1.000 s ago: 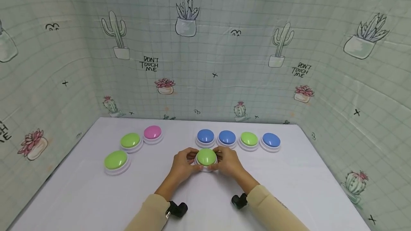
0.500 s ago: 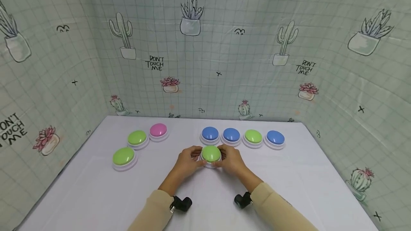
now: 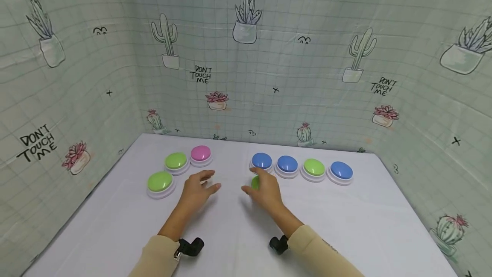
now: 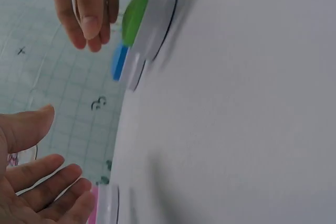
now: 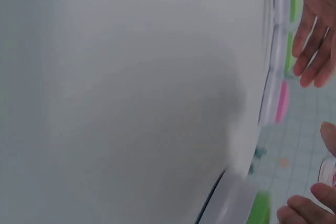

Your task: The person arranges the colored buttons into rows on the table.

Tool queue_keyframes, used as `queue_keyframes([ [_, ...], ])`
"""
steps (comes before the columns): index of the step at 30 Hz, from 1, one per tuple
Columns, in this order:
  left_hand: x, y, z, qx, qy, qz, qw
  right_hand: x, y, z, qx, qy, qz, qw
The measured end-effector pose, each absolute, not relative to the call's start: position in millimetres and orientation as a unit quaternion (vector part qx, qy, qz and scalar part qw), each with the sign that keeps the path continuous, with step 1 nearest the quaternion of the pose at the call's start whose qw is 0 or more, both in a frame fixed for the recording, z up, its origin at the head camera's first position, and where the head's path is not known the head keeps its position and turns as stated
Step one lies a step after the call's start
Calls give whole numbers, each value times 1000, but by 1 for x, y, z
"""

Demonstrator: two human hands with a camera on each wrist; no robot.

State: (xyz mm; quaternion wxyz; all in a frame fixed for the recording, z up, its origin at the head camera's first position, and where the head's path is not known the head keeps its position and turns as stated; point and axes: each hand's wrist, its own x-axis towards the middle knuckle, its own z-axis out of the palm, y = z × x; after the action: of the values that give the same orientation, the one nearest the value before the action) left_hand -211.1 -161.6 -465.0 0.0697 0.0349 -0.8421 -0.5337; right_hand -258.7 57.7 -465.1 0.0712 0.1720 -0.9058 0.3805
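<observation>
In the head view my left hand (image 3: 195,191) hovers over the white table with fingers apart and nothing in them, right of the left-hand green buttons. My right hand (image 3: 267,189) is above a green button (image 3: 255,182), mostly hiding it, thumb and fingers spread. The left wrist view shows that green button (image 4: 136,18) standing clear of the right hand's fingers (image 4: 90,24). Behind it in the head view is a blue button (image 3: 262,160). In the right wrist view the green button (image 5: 259,208) lies at the bottom edge, beside the right hand's fingers (image 5: 304,211).
Left on the table (image 3: 230,243) are two green buttons (image 3: 159,181) (image 3: 176,160) and a pink button (image 3: 200,153). To the right stand a blue button (image 3: 287,164), a green one (image 3: 314,167) and another blue one (image 3: 341,170). A patterned cloth (image 3: 230,67) hangs behind.
Both hands have let go of the green button. The left hand has moved away to the left; the right hand has lifted slightly over it. The head view has shifted a little.
</observation>
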Motion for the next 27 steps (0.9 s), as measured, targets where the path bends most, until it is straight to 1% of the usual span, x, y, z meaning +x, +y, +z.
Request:
queue_keyframes([
  [2,-207,-181,-461,48,-854,-511,90,-257,41,-465,200,-895,395,47],
  [5,-202,-208,-457,75,-873,-468,115,-257,17,-468,224,-872,435,-24],
  [8,-197,-231,-457,102,-886,-429,140,-257,-6,-473,226,-840,484,-96],
  [11,-193,-248,-460,126,-889,-412,153,-257,-27,-478,224,-818,512,-137],
  [14,-190,-260,-466,143,-890,-410,137,-254,-44,-481,236,-816,505,-153],
  [19,-185,-273,-477,152,-891,-415,104,-250,-66,-483,265,-836,455,-155],
  [27,-176,-292,-476,148,-885,-429,102,-249,-82,-479,278,-847,429,-144],
])
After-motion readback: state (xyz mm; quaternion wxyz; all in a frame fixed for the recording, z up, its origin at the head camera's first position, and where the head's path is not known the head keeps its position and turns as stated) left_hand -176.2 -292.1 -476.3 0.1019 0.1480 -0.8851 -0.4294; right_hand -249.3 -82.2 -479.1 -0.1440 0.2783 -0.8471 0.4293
